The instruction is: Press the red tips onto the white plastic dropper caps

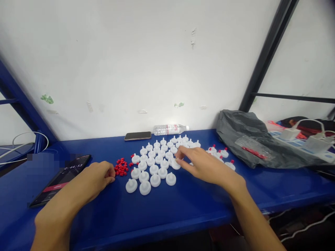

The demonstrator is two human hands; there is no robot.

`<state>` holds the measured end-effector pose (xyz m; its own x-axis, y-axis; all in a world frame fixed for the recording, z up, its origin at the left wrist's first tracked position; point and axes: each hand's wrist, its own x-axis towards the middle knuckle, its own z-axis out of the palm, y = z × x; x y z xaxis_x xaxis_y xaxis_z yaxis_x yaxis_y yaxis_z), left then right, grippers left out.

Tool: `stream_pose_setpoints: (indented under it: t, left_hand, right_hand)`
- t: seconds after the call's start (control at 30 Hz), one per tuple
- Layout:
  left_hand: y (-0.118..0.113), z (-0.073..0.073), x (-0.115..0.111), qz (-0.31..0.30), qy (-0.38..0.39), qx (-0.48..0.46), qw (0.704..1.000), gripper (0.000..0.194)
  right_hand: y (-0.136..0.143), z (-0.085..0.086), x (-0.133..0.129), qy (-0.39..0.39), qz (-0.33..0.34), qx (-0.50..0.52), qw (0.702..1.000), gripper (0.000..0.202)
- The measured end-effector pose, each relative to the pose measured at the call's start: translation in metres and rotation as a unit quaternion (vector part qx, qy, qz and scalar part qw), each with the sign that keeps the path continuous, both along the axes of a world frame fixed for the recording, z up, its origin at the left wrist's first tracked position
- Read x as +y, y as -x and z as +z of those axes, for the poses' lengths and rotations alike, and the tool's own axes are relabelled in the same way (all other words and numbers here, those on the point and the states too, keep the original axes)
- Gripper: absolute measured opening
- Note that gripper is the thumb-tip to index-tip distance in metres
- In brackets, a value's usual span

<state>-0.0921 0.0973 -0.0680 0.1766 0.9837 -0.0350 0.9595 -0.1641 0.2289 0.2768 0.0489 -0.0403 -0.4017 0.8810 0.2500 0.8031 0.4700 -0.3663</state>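
Observation:
Many white round caps with small nozzles (155,180) stand grouped on the blue table (167,216). My right hand (195,163) pinches one white cap (176,164) by its nozzle at the right side of the group. At the left edge of a pile of small red caps (121,167), my left hand (104,173) has its fingers closed together; whatever they hold, if anything, is hidden. Right of my right hand, several white caps with red tips (230,165) stand on the table.
A phone showing a timer (60,179) lies at the left. Another phone (138,136) and a plastic bottle (170,129) lie by the wall. A grey plastic bag (243,136), a clear packet of red pieces (253,151) and a power strip (314,151) are at the right.

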Motion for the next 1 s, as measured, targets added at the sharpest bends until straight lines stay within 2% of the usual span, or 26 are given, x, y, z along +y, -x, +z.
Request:
stream_pose_setpoints:
  t: [0.2,0.37,0.47,0.57,0.7,0.8,1.0]
  left_hand:
    - [0.002,0.001,0.002,-0.02,-0.018,-0.001,1.0,0.027]
    - [-0.014,0.02,-0.001,-0.032,-0.018,-0.003,0.999,0.036]
    - [-0.029,0.031,-0.009,-0.059,-0.076,-0.019,0.995,0.038]
    - [-0.046,0.038,-0.02,-0.097,-0.127,-0.084,0.984,0.04]
    - [-0.072,0.038,-0.037,-0.174,-0.155,-0.17,0.958,0.036]
    - [-0.089,0.035,-0.045,-0.216,-0.159,-0.196,0.943,0.026]
    - [-0.101,0.032,-0.051,-0.26,-0.104,-0.193,0.941,0.02]
  right_hand:
    - [0.004,0.0,-0.002,-0.001,-0.006,0.025,1.0,0.01]
    - [0.003,-0.002,0.0,-0.03,0.021,0.023,0.999,0.017]
    - [0.005,-0.001,0.0,-0.051,0.029,0.034,0.998,0.022]
    - [0.013,0.001,-0.003,-0.075,0.032,0.061,0.995,0.031]
    - [0.027,0.0,-0.007,-0.081,0.065,0.072,0.992,0.054]
    - [0.034,-0.004,-0.008,-0.096,0.09,0.06,0.989,0.069]
    - [0.039,-0.009,-0.007,-0.118,0.117,0.055,0.985,0.069]
